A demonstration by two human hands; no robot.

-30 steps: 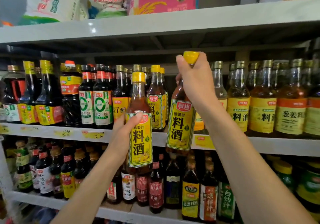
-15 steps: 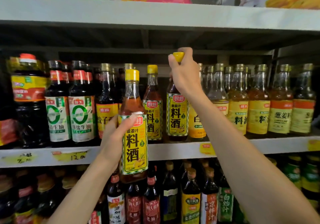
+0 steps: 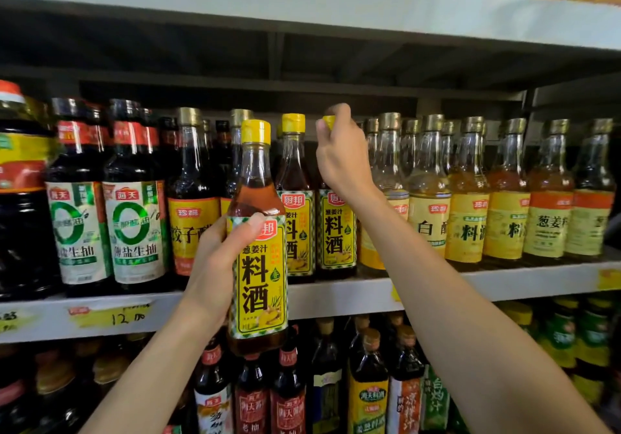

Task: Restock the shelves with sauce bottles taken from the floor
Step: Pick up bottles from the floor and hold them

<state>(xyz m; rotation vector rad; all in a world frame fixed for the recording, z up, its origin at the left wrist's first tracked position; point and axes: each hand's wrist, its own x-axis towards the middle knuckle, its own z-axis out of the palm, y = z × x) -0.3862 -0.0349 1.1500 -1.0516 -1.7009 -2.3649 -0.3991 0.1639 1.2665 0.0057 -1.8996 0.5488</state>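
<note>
My left hand [image 3: 218, 259] grips a yellow-capped cooking wine bottle [image 3: 257, 265] by its yellow label, holding it upright in front of the middle shelf [image 3: 336, 294]. My right hand [image 3: 342, 158] is curled over the neck and yellow cap of a second, matching bottle [image 3: 337, 235], which stands on the middle shelf next to another of the same kind [image 3: 297, 218]. Its neck is hidden by my fingers.
Dark soy sauce bottles [image 3: 134, 205] fill the shelf's left side, and gold-capped vinegar and cooking wine bottles [image 3: 467, 198] fill the right. The upper shelf board [image 3: 302, 0] hangs low above the caps. More bottles [image 3: 366, 383] crowd the lower shelf.
My right hand carried its bottle from in front of the shelf edge back onto the shelf, into the row. The bottle in my left hand stayed in front. The view moved closer.
</note>
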